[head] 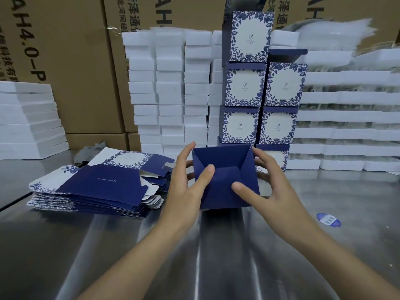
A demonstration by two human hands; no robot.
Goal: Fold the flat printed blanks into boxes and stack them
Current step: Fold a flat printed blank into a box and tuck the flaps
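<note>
At the centre of the brushed steel table [194, 245], a dark blue matte cardboard box [225, 176] is held just above the surface, its flapped end tilted toward the camera. Two slanted side flaps and a rounded centre tab overlap there. What is inside is hidden.

The left hand [186, 187] grips the box's left wall, thumb pressing the centre tab and fingers curled behind. The right hand [272, 191] mirrors it, thumb pressed on the lower right flap and fingers wrapped round the right wall.

At nine o'clock from the box lies a low, fanned stack of flat printed blanks [97, 185], smooth card in navy and white with a blue leaf pattern and notched tabs at the edges. At twelve o'clock, finished square boxes [259, 87] with white faces framed in blue foliage stand stacked in two columns, some navy lids up.

Columns of white foam blocks [171, 89] rise at eleven o'clock, with large brown corrugated cartons [75, 61] behind them. Wide white foam trays [346, 118] are layered at two o'clock; what sits between them is too blurred to tell. White foam slabs [28, 118] pile up at ten o'clock. A round blue sticker [328, 219] lies on the steel at four o'clock.
</note>
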